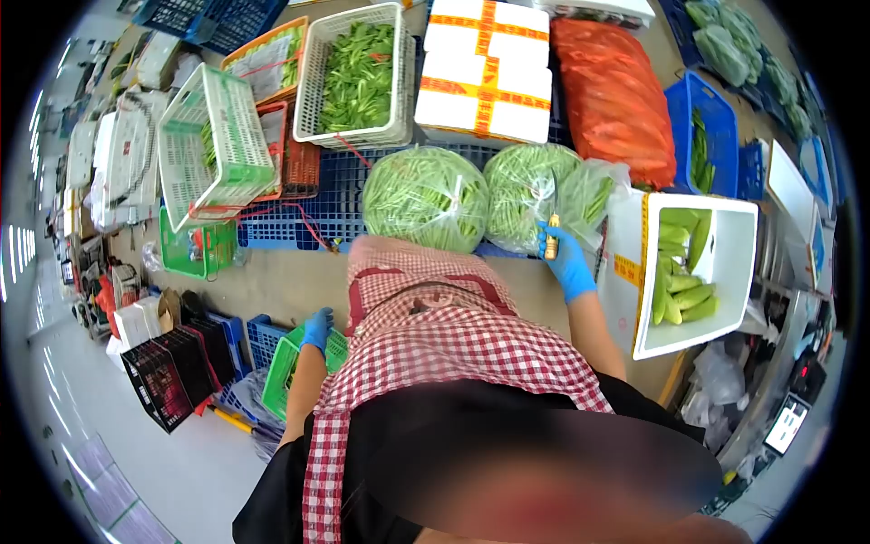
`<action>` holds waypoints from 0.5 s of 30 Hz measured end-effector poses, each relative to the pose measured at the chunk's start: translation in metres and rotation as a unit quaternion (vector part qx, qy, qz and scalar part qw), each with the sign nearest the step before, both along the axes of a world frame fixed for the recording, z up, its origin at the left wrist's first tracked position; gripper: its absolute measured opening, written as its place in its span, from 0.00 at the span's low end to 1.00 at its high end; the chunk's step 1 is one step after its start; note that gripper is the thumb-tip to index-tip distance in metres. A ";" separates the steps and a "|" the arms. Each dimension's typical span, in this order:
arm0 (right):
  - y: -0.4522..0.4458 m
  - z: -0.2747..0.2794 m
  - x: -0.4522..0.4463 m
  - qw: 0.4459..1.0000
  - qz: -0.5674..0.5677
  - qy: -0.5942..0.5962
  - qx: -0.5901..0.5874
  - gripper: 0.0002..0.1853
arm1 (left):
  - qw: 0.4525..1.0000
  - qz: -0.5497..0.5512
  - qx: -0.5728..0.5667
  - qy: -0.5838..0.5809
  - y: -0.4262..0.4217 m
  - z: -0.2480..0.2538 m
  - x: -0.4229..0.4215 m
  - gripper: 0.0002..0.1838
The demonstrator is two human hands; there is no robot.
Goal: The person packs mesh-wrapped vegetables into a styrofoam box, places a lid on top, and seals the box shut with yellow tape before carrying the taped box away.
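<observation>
My right hand [568, 265], in a blue glove, is closed around the yellowish handle of a small knife [552, 238]. Its thin blade points away from me, over a clear bag of long green beans [526, 195]. To the left of that bag sits a second full bag of green beans [426, 198]. A smaller plastic bag of green vegetables [594, 195] leans close to the knife hand. Down at my left side, my left hand [317, 328], also blue-gloved, hangs beside a green crate [279, 381] with its fingers loosely apart. Whether it touches the crate rim is unclear.
A white foam box [639, 272] of green gourds stands right. Behind the bags are white foam boxes [485, 77], a red mesh sack [612, 100] and a white crate [304, 104] of leafy greens. A tilted white crate [227, 136] and black crates [172, 372] are left.
</observation>
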State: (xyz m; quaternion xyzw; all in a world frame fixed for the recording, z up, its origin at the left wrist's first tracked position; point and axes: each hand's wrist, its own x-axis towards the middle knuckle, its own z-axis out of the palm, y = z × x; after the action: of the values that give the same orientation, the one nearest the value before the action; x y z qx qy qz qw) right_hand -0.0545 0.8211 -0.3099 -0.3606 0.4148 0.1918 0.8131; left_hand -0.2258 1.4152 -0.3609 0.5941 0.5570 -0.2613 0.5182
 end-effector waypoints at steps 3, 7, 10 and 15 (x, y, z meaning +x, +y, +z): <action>-0.023 -0.003 -0.002 0.999 -0.033 0.002 0.010 0.17 | 0.999 -0.041 0.032 -0.001 -0.011 0.011 0.040 0.13; -0.052 -0.011 -0.023 0.994 -0.096 0.023 0.042 0.16 | 0.986 -0.147 0.065 -0.040 -0.032 0.033 0.106 0.16; -0.058 -0.029 -0.037 0.992 -0.112 0.041 0.035 0.15 | 0.943 -0.233 0.157 -0.181 -0.030 0.039 0.149 0.19; -0.029 -0.030 -0.042 0.984 -0.147 0.099 -0.011 0.12 | 0.961 -0.174 0.130 -0.172 -0.042 0.068 0.249 0.16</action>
State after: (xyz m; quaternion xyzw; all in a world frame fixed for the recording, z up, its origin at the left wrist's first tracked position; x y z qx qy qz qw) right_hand -0.0960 0.7923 -0.3398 -0.2842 0.5440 0.1001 0.7831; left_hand 0.0228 1.3729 -0.2928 0.7802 0.3766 -0.1670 0.4707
